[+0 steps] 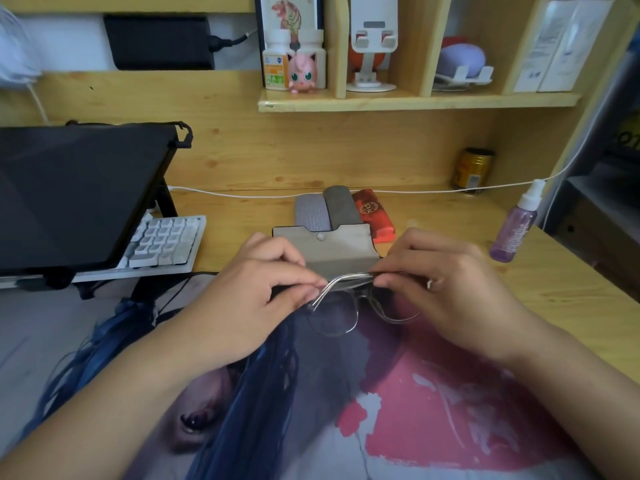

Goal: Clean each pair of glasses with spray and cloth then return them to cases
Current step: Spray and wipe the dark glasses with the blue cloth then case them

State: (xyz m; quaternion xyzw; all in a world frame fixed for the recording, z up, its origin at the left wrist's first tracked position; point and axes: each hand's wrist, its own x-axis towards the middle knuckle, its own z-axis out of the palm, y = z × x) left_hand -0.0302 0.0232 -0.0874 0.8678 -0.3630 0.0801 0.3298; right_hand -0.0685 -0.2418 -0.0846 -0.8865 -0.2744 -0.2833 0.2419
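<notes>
The left hand (263,289) and right hand (440,282) pinch the folded clear-framed glasses (349,306); the open grey flap case (329,251) lies just beyond the grip.

glasses (349,306) partly behind fingers (304,282), can (472,169) label blurred

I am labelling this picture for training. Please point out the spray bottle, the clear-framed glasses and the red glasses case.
spray bottle (513,233): head view, on its purple body.
clear-framed glasses (341,315): head view, on the lens nearer the left hand.
red glasses case (374,214): head view, on its top face.
</notes>
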